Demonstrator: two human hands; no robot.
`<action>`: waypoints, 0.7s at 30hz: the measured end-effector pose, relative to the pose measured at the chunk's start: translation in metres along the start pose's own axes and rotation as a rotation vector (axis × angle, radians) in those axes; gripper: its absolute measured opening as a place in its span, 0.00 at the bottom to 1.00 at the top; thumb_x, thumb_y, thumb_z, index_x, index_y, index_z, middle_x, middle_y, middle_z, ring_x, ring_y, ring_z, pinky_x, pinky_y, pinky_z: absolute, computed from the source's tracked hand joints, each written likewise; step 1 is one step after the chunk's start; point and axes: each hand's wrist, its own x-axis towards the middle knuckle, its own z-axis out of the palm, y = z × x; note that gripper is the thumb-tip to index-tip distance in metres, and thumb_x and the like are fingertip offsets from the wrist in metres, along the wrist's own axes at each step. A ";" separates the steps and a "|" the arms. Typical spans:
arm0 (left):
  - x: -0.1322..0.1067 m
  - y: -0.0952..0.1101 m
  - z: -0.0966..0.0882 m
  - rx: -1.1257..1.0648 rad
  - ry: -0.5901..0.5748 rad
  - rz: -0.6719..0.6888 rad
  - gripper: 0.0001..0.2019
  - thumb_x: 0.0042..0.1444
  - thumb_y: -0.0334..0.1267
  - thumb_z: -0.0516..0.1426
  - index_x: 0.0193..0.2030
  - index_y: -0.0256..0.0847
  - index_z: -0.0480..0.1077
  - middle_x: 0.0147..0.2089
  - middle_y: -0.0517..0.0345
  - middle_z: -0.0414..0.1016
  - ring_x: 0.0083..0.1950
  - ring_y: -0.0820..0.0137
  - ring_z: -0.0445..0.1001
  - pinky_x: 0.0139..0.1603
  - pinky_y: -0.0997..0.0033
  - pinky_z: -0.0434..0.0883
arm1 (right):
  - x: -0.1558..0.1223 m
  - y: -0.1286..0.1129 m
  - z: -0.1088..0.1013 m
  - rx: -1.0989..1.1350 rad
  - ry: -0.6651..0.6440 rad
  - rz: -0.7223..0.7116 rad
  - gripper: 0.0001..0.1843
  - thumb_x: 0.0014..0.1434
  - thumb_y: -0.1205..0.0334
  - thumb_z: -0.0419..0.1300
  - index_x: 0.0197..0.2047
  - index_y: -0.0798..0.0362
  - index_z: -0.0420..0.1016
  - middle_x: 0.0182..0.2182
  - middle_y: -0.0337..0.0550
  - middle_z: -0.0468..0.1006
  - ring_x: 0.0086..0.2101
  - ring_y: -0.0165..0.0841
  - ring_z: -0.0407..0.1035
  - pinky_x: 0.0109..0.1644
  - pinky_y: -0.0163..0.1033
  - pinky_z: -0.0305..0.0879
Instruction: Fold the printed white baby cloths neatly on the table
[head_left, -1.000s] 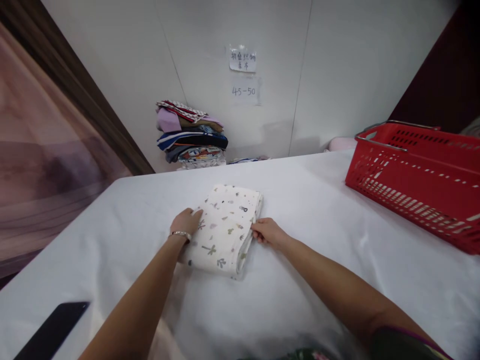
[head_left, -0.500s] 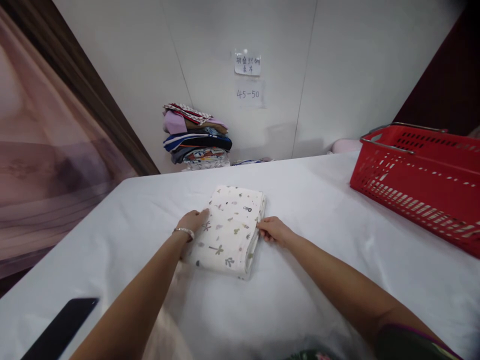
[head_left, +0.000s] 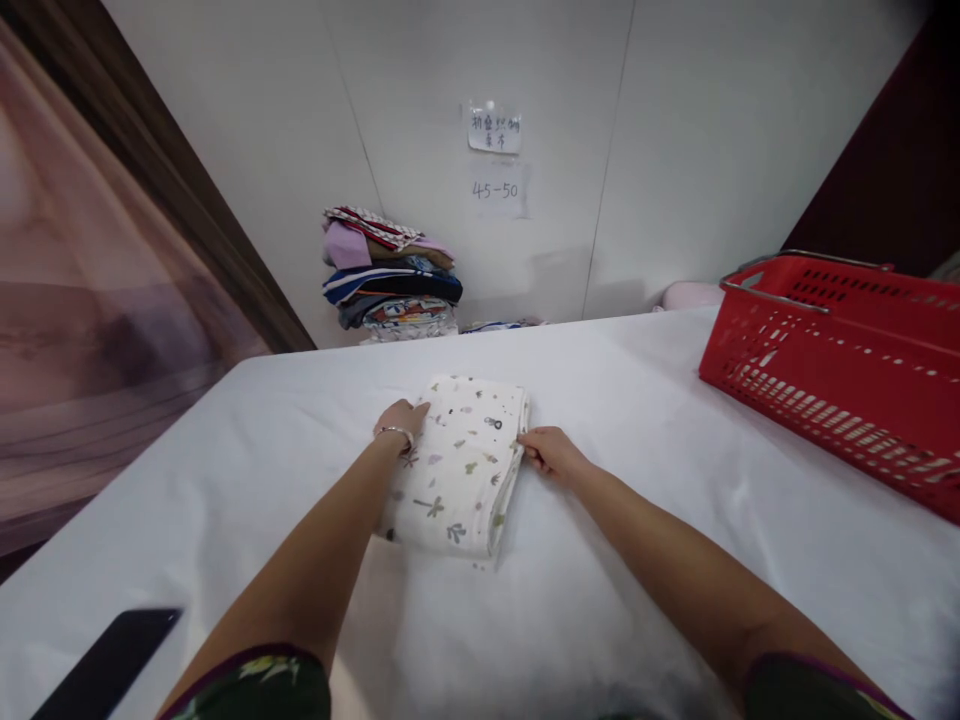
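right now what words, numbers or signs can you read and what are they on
"45-50": lower paper sign on the wall.
"折叠织物": top line of the upper paper sign, handwritten; its second line is too blurred to read surely.
No readable text on the folded printed cloth or red plastic basket.

You have a folded cloth (head_left: 461,470) of soft, matt printed fabric before you, lying on a smooth white table cover (head_left: 622,400) that looks like cloth with a faint sheen and slight creases. Your bracelet (head_left: 395,431) has a shiny, metal-like look, and your sleeve (head_left: 259,690) is dark printed cloth. To your right, the red basket (head_left: 847,370) is perforated, smooth plastic with a thin metal handle (head_left: 776,297). Ahead of you, paper notes (head_left: 495,133) sit on a smooth, pale wall (head_left: 540,50).
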 end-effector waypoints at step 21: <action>-0.002 0.014 -0.015 -0.103 -0.035 -0.019 0.23 0.49 0.52 0.51 0.42 0.34 0.71 0.46 0.43 0.73 0.48 0.57 0.70 0.42 0.67 0.66 | 0.016 0.010 -0.002 -0.299 0.125 -0.167 0.05 0.46 0.64 0.58 0.26 0.54 0.64 0.14 0.34 0.69 0.11 0.25 0.59 0.15 0.30 0.51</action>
